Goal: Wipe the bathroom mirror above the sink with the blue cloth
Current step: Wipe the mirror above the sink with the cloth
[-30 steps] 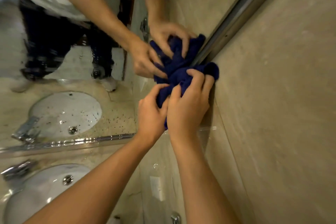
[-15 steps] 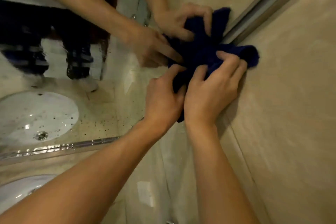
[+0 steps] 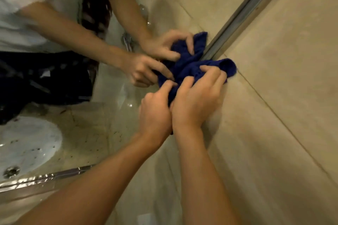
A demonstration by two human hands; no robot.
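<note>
Both hands grip the bunched cloth point(image 3: 193, 67): the right hand point(image 3: 197, 100) with fingers curled over its top, the left hand point(image 3: 155, 113) pinching its lower edge, pressing it against the mirror point(image 3: 109, 124) at the frame point(image 3: 245, 12) beside the wall point(image 3: 283, 115). Wiping appears under way along the mirror's edge; the next stroke likely calls for steady pressure away from the frame.

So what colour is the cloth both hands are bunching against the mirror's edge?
Dark navy blue, plain and unpatterned: the bunched terry cloth shows best in the head view.
</note>
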